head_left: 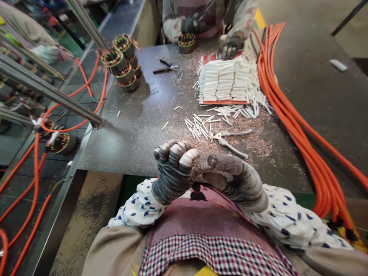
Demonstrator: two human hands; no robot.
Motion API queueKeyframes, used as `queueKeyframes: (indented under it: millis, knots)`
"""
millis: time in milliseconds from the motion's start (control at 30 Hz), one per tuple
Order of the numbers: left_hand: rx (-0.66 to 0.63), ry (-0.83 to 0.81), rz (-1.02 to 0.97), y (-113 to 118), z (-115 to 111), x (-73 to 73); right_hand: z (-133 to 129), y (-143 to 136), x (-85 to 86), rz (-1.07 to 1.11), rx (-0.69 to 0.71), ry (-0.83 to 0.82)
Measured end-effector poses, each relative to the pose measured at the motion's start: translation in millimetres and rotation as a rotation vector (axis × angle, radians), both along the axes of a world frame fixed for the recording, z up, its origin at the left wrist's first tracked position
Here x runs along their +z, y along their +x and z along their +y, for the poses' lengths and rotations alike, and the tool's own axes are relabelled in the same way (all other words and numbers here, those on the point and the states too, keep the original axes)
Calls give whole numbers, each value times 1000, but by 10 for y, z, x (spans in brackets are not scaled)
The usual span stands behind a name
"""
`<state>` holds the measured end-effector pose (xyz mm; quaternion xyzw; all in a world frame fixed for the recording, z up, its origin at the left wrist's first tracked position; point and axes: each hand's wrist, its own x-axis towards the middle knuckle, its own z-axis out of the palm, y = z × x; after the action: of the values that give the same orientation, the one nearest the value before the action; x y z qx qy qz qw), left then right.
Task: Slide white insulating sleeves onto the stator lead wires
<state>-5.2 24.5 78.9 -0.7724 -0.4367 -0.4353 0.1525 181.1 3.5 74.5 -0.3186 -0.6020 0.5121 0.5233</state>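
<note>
My left hand [176, 170], in a striped grey glove, is closed with its fingers curled, at the table's near edge above my apron. Beside it my right hand [237, 178], in a dirty grey glove, has its fingers bent toward the left one. The fingertips of both hands come together; anything between them is too small or hidden to name. Just beyond my hands lie grey-handled cutters [230, 142] with their handles spread. Loose white tubes [197, 126] are scattered beside the cutters.
Bundled white tubes [227, 82] lie mid-table, beside orange cables [284, 103] on the right. Wound stators [123, 65] are stacked back left near black-handled pliers [165, 69]. Across the table, a person's gloved hand [231, 48] is near the bundles, with another stator [186, 43] beside them. A metal post stands left.
</note>
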Motion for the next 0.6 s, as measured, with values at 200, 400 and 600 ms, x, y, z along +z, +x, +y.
queueKeyframes:
  millis: [200,400,600]
  knots:
    - [-30,-2,35,6,9,-37,200,71,308,-176,174,56]
    - [23,-47,39,34,12,-83,159,1,240,-123,105,35]
    - [59,-74,-70,59,-67,-19,58,-14,-24,11,46,-26]
